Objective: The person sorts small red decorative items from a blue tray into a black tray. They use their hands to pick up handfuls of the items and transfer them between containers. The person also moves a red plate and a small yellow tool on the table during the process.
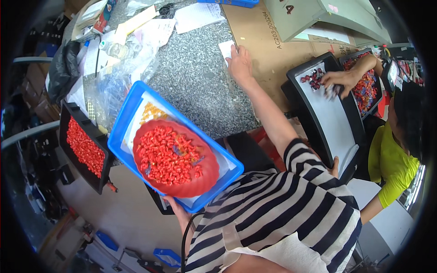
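Note:
My left hand (176, 207) grips the lower edge of a blue plastic tray (119, 119), which is tilted in front of my body. Inside it rests a scalloped red dish (210, 175) heaped with small shiny red pieces (164, 152), a few orange and blue ones among them. Small yellow-orange pieces (154, 113) lie on white paper in the tray beside the dish. My right arm reaches across the speckled table, and my right hand (240, 63) pinches the edge of a white slip of paper (225, 49); something small and dark shows at the fingertips.
A black tray of red pieces (85, 148) is at the left table edge, near plastic bags (107, 98) and papers (198, 17). Cardboard (255, 32) lies under a grey-green metal box (296, 18). At right, a co-worker's hand (341, 83) sorts dark red pieces in a black tray (334, 123).

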The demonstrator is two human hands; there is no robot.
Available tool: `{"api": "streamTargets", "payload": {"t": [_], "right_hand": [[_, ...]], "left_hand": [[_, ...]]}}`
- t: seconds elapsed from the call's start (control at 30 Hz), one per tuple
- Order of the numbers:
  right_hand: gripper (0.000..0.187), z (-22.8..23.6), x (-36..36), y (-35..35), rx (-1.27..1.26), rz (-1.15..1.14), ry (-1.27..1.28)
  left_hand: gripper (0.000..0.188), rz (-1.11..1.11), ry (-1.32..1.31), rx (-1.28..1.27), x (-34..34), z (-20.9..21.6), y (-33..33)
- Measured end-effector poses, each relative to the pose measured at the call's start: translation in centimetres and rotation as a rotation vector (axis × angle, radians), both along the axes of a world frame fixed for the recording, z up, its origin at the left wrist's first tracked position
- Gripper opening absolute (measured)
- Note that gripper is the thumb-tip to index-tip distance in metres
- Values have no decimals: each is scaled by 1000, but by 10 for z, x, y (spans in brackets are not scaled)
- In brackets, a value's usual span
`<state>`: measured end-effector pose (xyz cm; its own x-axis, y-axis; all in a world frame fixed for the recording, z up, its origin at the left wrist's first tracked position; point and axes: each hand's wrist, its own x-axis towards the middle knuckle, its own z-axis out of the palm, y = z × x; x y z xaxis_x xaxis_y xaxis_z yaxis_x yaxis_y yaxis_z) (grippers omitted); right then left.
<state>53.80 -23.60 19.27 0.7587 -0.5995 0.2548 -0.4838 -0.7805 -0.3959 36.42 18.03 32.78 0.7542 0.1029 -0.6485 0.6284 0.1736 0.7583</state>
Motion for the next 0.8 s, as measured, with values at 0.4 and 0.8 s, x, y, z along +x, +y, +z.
{"api": "streamTargets", "payload": {"t": [0.4, 0.8], "right_hand": [[27, -4, 138, -50, -269, 256, -291], [63, 27, 236, 110, 408, 475, 4]], "left_hand": [[77, 163, 51, 80, 41, 17, 8], [76, 362, 73, 91, 40, 20, 29]]}}
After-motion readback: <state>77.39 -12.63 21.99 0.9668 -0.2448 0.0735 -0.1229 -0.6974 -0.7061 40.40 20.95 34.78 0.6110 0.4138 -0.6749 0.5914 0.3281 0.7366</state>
